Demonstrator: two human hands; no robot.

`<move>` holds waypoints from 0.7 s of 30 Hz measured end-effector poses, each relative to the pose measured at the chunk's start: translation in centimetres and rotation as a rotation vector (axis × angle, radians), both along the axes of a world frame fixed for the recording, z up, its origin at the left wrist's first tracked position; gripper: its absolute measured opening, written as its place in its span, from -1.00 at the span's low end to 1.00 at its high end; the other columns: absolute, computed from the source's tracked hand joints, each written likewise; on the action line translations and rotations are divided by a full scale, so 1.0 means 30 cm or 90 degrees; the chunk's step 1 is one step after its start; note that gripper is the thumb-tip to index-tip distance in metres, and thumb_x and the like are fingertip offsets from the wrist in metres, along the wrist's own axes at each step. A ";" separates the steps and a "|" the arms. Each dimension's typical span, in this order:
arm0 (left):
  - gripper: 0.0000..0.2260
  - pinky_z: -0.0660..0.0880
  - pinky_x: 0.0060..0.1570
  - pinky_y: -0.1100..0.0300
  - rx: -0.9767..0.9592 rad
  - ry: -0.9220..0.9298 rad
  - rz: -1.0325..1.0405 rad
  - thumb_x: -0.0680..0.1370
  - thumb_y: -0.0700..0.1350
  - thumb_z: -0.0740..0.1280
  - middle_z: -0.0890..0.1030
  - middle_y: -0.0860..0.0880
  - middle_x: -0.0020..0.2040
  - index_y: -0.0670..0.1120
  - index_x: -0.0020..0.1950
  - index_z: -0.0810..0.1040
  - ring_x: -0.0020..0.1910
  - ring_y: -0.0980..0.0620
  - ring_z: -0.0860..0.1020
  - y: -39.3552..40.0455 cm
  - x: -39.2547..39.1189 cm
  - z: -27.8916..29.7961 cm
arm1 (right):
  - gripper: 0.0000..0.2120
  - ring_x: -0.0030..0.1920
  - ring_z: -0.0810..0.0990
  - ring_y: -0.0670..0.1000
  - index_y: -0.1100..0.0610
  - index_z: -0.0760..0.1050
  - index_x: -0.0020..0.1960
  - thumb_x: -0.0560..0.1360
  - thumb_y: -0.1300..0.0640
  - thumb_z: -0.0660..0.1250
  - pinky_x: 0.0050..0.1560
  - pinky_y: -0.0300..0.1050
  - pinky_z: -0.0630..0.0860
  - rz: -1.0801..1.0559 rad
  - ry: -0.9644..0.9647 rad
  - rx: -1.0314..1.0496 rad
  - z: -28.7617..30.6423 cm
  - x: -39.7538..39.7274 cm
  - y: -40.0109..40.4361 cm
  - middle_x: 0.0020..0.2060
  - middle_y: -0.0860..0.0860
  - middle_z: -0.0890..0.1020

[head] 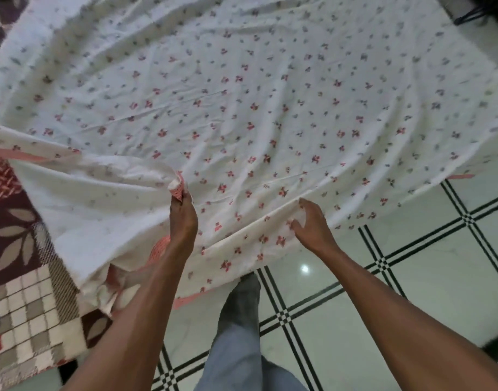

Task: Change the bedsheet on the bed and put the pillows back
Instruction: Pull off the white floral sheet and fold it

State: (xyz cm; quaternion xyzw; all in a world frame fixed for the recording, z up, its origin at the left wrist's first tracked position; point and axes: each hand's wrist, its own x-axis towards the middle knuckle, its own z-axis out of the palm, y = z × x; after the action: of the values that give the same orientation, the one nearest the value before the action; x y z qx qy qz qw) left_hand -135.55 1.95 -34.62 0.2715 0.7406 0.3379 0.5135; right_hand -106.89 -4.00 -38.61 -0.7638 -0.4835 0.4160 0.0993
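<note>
Tiled floor (411, 277) beneath floral bedsheet (242, 94)

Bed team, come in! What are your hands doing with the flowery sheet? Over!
Left hand pinching a fold of the floral sheet. Right hand gripping its near edge. Sheet spread but wrinkled. No pillows in view.

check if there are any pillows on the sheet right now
No, the floral sheet lies spread with nothing on it, and only the left hand and right hand grip its near edge.

One floral bedsheet (242, 114), one patterned blanket (22, 277), two hands, left (183, 218) and right (312, 224), one leg (239, 334)
</note>
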 end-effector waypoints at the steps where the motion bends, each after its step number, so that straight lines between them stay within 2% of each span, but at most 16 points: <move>1: -0.50 0.25 0.51 -0.04 0.006 0.011 -0.004 0.73 0.17 0.04 0.27 0.00 0.62 0.08 0.66 0.16 0.57 -0.06 0.27 0.051 0.035 0.001 | -0.35 0.61 0.15 0.10 0.10 0.12 0.65 0.65 0.09 0.32 0.55 -0.02 0.17 0.017 -0.025 0.006 -0.004 0.053 0.037 0.63 0.10 0.15; 4: -0.51 0.25 0.51 -0.04 0.001 0.028 -0.031 0.74 0.17 0.02 0.26 0.01 0.62 0.08 0.66 0.16 0.56 -0.06 0.28 0.191 0.141 -0.014 | -0.34 0.65 0.02 0.10 0.08 0.09 0.66 0.65 0.05 0.31 0.57 0.05 0.14 0.051 -0.092 -0.009 -0.012 0.196 0.165 0.66 0.08 0.05; 7: -0.51 0.26 0.43 0.10 -0.008 0.049 -0.067 0.74 0.14 0.02 0.23 0.02 0.63 0.06 0.67 0.15 0.58 -0.05 0.25 0.310 0.239 -0.013 | -0.33 0.65 -0.03 0.10 0.07 0.08 0.66 0.65 0.04 0.31 0.56 0.12 0.18 0.068 -0.118 -0.004 -0.016 0.312 0.322 0.66 0.07 0.00; 10: -0.50 0.20 0.54 -0.05 -0.020 0.072 -0.101 0.74 0.16 0.00 0.23 -0.01 0.64 0.05 0.67 0.14 0.59 -0.08 0.24 0.430 0.349 -0.035 | -0.32 0.65 -0.07 0.13 0.08 0.05 0.67 0.66 0.03 0.29 0.57 0.12 0.15 0.091 -0.170 -0.004 -0.036 0.431 0.458 0.67 0.08 -0.04; 12: -0.50 0.20 0.54 -0.04 -0.024 0.081 -0.119 0.75 0.14 -0.01 0.24 0.00 0.63 0.03 0.67 0.13 0.58 -0.06 0.25 0.484 0.433 -0.036 | -0.31 0.66 -0.11 0.15 0.08 0.02 0.68 0.67 -0.02 0.26 0.58 0.13 0.12 0.139 -0.186 -0.081 -0.073 0.519 0.503 0.67 0.07 -0.10; 15: -0.50 0.35 0.40 0.11 -0.018 0.080 -0.136 0.75 0.14 -0.02 0.23 0.12 0.59 0.02 0.67 0.11 0.52 0.04 0.30 0.544 0.563 -0.035 | -0.28 0.66 -0.15 0.15 0.06 -0.03 0.68 0.67 -0.07 0.25 0.60 0.12 0.10 0.232 -0.158 -0.161 -0.126 0.617 0.507 0.67 0.05 -0.18; 18: -0.49 0.16 0.56 -0.06 -0.032 0.096 -0.122 0.73 0.18 -0.03 0.20 0.01 0.64 0.06 0.67 0.11 0.60 -0.07 0.22 0.570 0.674 -0.064 | -0.29 0.66 -0.18 0.11 0.01 -0.05 0.69 0.68 -0.04 0.25 0.60 0.10 0.11 0.260 -0.113 -0.122 -0.139 0.672 0.471 0.66 0.00 -0.22; 21: -0.49 0.16 0.53 -0.05 -0.062 0.152 -0.081 0.74 0.16 -0.04 0.23 -0.08 0.64 0.01 0.66 0.15 0.59 -0.13 0.24 0.575 0.783 -0.062 | -0.35 0.66 -0.11 -0.01 -0.01 -0.01 0.68 0.69 -0.02 0.22 0.57 0.11 0.23 0.269 -0.053 -0.094 -0.130 0.736 0.469 0.66 -0.09 -0.19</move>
State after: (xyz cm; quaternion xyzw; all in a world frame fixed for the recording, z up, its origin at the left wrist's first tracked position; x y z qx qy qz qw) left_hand -112.06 19.22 -36.47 0.3308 0.7932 0.2336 0.4547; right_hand -84.81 10.06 -42.52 -0.6673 -0.6046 0.4298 -0.0667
